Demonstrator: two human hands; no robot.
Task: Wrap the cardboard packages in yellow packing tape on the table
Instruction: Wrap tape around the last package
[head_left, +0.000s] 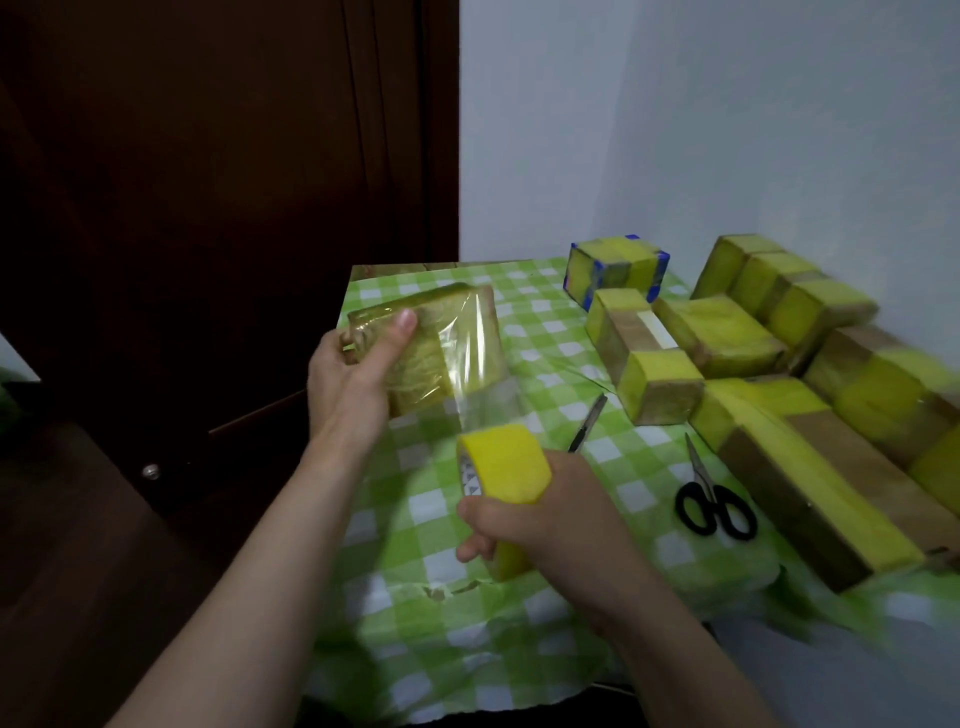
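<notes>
You hold a package and tape above the green-checked table (467, 649).
Your left hand (358, 364) grips the cardboard package (462, 317) over the table's far left part. Your right hand (556, 530) curls round the yellow tape roll (506, 460), and its strip reaches the package. The core print is too blurred to read.

The left hand (353, 369) grips a tape-covered package (441, 348) above the desk (519, 613), while the right hand (550, 519) holds the yellow tape roll (504, 462), a strip stretched between them. Scissors (711, 499) lie beside wrapped packages (753, 332).
</notes>
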